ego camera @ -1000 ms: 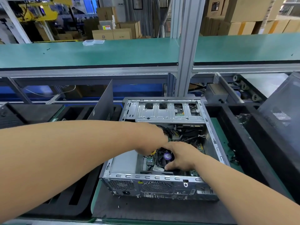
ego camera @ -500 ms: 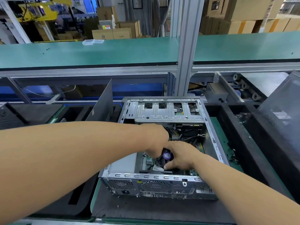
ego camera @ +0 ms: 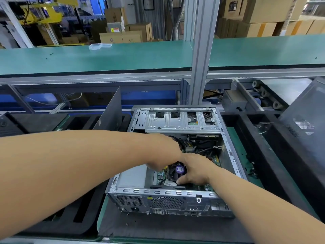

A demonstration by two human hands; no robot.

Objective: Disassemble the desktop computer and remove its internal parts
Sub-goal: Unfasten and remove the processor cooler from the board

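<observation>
Green workbench [ego camera: 105, 57], stacked cardboard boxes [ego camera: 263, 13]

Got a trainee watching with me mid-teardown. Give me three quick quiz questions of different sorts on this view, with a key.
1. True or false: the computer case lies open with its side panel off.
2. The right hand grips which part? A) the CPU fan B) the drive cage C) the power supply
3. Fill in: the left hand reaches in from the ____ side of the fan.

Key: 1 true; 2 A; 3 left
</observation>
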